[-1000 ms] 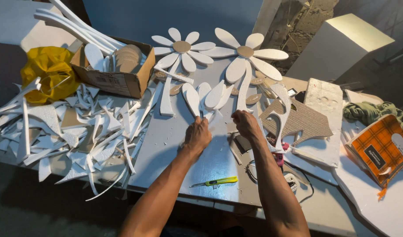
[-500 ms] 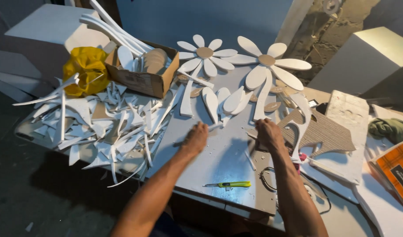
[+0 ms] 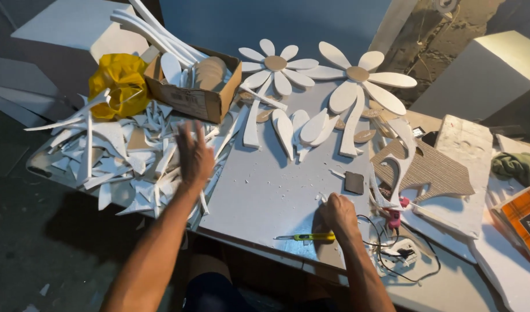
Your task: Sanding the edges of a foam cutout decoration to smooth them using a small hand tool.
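My left hand [image 3: 196, 155] hovers, blurred, with fingers spread over a heap of white foam offcuts [image 3: 123, 164] at the left of the table; nothing shows in it. At the near edge of the grey board [image 3: 265, 196], my right hand [image 3: 337, 214] rests with its fingers curled. Its heel lies over the right end of a yellow utility knife [image 3: 304, 237]. I cannot tell whether it grips the knife. Small white foam crumbs [image 3: 321, 198] lie at its fingertips. Loose white petals [image 3: 302, 130] lie further back on the board.
Two white foam daisies [image 3: 276, 66] [image 3: 357, 81] with brown centres lie at the back. Beside them stands a cardboard box [image 3: 190, 95] of petals and discs, next to a yellow bag [image 3: 118, 84]. A pink tool with black cord [image 3: 395, 216], corrugated card [image 3: 432, 170] and an orange plaid box [image 3: 522, 222] sit right.
My left hand has swung left from the board's middle to above the offcut heap. My right hand has drawn back to the near edge, onto the knife's end. The view shifted left.
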